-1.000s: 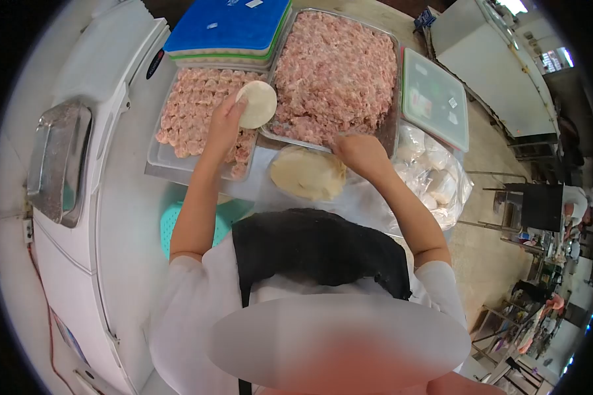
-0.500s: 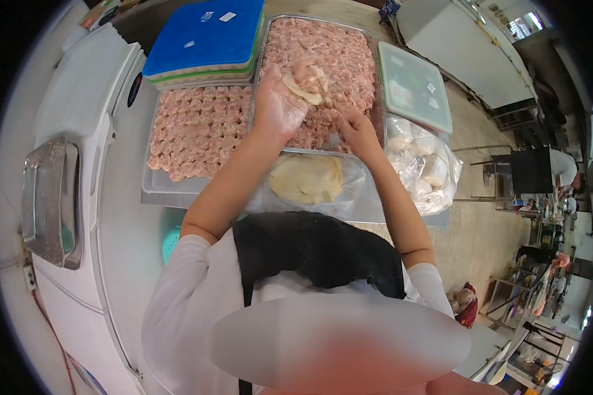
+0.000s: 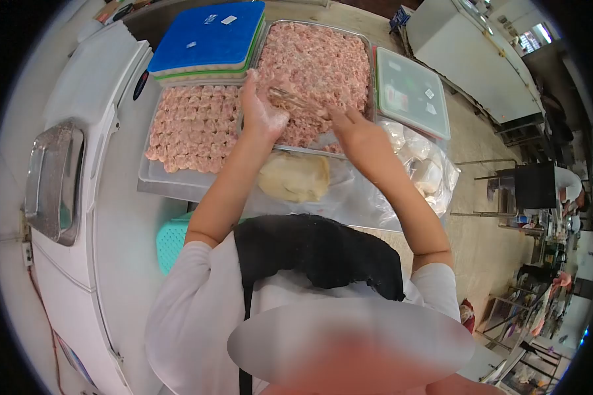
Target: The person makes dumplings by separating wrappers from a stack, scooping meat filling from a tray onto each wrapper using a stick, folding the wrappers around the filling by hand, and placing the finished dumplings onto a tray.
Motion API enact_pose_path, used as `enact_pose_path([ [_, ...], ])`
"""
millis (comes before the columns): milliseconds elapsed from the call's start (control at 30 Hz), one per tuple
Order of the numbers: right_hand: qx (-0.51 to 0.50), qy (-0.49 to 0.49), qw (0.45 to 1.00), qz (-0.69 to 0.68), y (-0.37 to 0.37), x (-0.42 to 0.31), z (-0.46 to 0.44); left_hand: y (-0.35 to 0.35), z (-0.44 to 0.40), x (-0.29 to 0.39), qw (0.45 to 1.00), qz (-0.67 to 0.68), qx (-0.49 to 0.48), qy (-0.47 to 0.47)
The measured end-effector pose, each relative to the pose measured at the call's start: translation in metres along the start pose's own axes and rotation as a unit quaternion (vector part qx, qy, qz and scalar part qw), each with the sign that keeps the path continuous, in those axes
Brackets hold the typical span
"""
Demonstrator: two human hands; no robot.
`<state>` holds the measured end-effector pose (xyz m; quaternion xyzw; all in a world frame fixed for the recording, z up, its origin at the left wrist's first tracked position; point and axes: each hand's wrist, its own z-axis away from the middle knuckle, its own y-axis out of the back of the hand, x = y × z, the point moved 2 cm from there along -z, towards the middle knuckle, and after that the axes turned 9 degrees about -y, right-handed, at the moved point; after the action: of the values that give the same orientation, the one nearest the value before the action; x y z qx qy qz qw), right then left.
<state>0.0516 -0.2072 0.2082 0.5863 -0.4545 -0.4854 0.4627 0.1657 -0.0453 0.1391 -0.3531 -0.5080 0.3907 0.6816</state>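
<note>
My left hand (image 3: pixel 262 115) is raised over the near left edge of the meat tray, cupped with the palm turned right, around a round dough wrapper with minced meat that is mostly hidden and blurred. From the right, my right hand (image 3: pixel 362 139) is closed on a thin, meat-smeared spreading tool (image 3: pixel 300 100), blurred by motion, which reaches toward the left palm. Minced meat (image 3: pixel 316 56) fills the metal tray (image 3: pixel 373 89) beneath both hands. A stack of pale yellow wrappers (image 3: pixel 295 178) lies on plastic just nearer me.
Rows of meat-filled dumplings (image 3: pixel 192 128) stand on a tray at the left. Behind them are stacked boxes with a blue lid (image 3: pixel 207 36). At the right lie a clear-lidded container (image 3: pixel 412 92) and a plastic bag of white pieces (image 3: pixel 425 171). A turquoise basket (image 3: pixel 172 245) sits below the table edge.
My left hand has moved left and turned its palm sideways, so the filled wrapper no longer shows plainly. The right hand has turned over, bringing the tool up from the meat toward the left palm.
</note>
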Motion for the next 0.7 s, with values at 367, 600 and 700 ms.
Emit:
enact_pose_path([
  [367, -0.171, -0.093, 0.859, -0.474, 0.021, 0.084, 0.005, -0.040, 0.051, 0.005, 0.780, -0.497, -0.291, -0.244],
  [600, -0.158, 0.090, 0.906, -0.383, 0.001, 0.103, 0.012, -0.046, 0.041, -0.001, 0.624, -0.608, -0.479, -0.107],
  [700, -0.138, 0.149, 0.903, -0.378, -0.027, 0.116, 0.003, -0.056, 0.051, -0.004, 0.496, -0.710, -0.490, -0.103],
])
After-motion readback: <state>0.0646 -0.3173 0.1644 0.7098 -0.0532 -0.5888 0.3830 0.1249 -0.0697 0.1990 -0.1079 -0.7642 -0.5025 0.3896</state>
